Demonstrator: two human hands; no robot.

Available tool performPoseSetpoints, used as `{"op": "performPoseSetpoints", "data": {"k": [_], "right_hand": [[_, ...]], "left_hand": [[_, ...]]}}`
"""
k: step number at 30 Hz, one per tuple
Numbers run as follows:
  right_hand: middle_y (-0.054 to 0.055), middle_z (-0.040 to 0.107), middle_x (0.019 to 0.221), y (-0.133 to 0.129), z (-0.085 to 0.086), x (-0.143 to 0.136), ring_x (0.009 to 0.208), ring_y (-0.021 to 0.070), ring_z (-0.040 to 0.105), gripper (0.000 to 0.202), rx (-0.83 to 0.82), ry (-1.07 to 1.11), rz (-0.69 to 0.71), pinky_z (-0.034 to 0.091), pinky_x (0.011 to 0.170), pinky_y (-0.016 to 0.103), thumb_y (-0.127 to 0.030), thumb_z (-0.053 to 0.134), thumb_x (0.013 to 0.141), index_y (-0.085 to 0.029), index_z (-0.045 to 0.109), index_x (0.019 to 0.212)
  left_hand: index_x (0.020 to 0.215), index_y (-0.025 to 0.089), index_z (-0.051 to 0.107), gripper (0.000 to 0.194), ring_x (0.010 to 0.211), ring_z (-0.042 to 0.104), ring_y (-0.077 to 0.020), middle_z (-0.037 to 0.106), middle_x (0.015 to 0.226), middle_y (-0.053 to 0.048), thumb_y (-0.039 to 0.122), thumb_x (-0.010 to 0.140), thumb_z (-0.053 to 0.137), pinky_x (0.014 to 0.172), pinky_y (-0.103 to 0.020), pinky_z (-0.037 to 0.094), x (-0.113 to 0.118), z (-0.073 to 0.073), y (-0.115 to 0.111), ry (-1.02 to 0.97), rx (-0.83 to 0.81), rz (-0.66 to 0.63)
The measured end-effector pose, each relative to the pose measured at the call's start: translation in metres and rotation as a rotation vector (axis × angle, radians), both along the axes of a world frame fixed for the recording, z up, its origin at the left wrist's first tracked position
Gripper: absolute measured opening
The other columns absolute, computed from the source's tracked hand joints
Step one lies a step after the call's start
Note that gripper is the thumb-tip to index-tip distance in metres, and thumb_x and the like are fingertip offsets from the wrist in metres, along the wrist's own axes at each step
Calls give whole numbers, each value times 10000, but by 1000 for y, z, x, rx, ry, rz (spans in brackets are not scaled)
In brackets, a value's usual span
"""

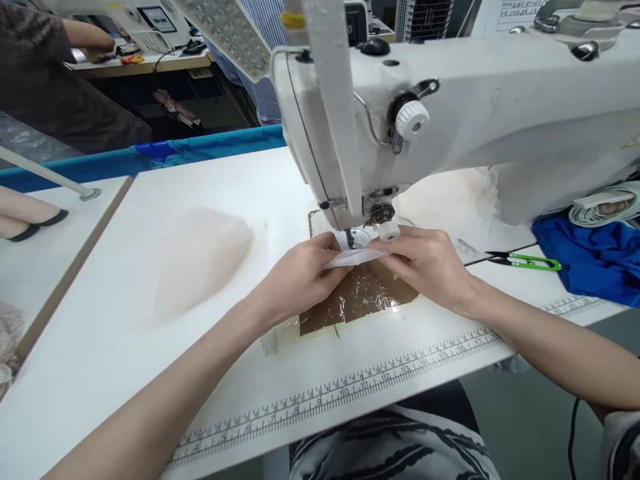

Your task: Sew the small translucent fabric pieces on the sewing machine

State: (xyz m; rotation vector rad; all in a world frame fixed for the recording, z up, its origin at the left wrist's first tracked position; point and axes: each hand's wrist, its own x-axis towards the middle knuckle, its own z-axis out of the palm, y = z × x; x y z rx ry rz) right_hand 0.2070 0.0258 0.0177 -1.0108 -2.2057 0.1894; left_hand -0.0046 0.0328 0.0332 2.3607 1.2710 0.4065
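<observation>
A small piece of thin white fabric (pixel 356 258) is stretched between my two hands, just in front of the presser foot (pixel 351 239) of a white sewing machine (pixel 450 100). My left hand (pixel 305 273) pinches the fabric's left end, fingers closed. The right end is between the closed fingers of my right hand (pixel 430 263). Beneath the hands, a brown patch under clear, shiny film (pixel 360 300) covers part of the white table (pixel 225 373). Whether the fabric lies under the foot is hard to tell.
Sheer pale fabric (pixel 450 200) lies behind the machine head. Green-handled snips (pixel 535 262) and blue cloth (pixel 580 257) are at the right. A printed ruler (pixel 345 393) runs along the front edge. Another person's arm (pixel 87 37) shows at the upper left.
</observation>
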Motion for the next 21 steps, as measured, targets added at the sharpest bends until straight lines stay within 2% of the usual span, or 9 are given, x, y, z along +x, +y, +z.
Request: {"op": "performPoseSetpoints", "data": {"k": [4,7,10,12,14,16,18,21], "right_hand": [[-9,699,724,-3,2,-1,570,87,579,238,-59,-55,0,336,477,213,-222,494,914,-211,731,935],[-25,717,766,-7,5,-1,614,104,599,222,-111,-143,33,328,478,220,-184,521,871,-234,734,909],[-19,725,835,-11,7,0,748,158,596,185,-72,-268,87,380,566,265,-146,570,818,-229,733,790],[-3,719,977,-12,6,0,900,208,572,165,28,-321,119,412,713,332,-140,600,799,-219,717,713],[6,696,1082,-13,6,0,1034,234,534,164,110,-352,167,386,840,380,-124,604,797,-213,704,703],[12,712,1031,-13,5,0,1070,217,533,188,139,-373,232,370,884,369,-89,574,804,-204,693,714],[10,730,931,-12,3,0,1016,189,568,218,135,-385,292,375,877,345,-61,530,810,-194,681,726],[12,734,927,-11,3,-1,923,166,609,227,122,-375,314,379,871,336,-54,491,815,-175,674,756]], "left_hand": [[787,167,692,360,611,496,-106,525,784,-28,317,932,398,560,-262,418,-4,4,-5,-62,-30,-62],[820,172,698,369,669,513,-119,525,803,-39,297,950,376,602,-263,447,-7,-4,-14,-90,30,-114],[990,185,694,303,721,514,-146,544,833,-59,275,945,408,632,-283,466,-6,-19,-27,-46,259,-140],[1052,173,674,276,715,507,-166,577,827,-69,268,934,444,619,-306,460,-3,-29,-37,25,457,-162],[1069,156,661,241,753,535,-196,630,852,-77,224,910,494,626,-331,451,-1,-33,-46,106,615,-181],[1089,136,648,241,908,580,-238,677,985,-94,158,880,532,713,-363,454,1,-34,-54,173,708,-188],[1132,114,626,277,1097,559,-260,655,1160,-114,120,873,529,845,-390,434,1,-33,-59,223,733,-188],[1181,101,600,304,1175,547,-249,615,1241,-130,127,902,482,965,-414,387,0,-32,-61,264,713,-189]]}}
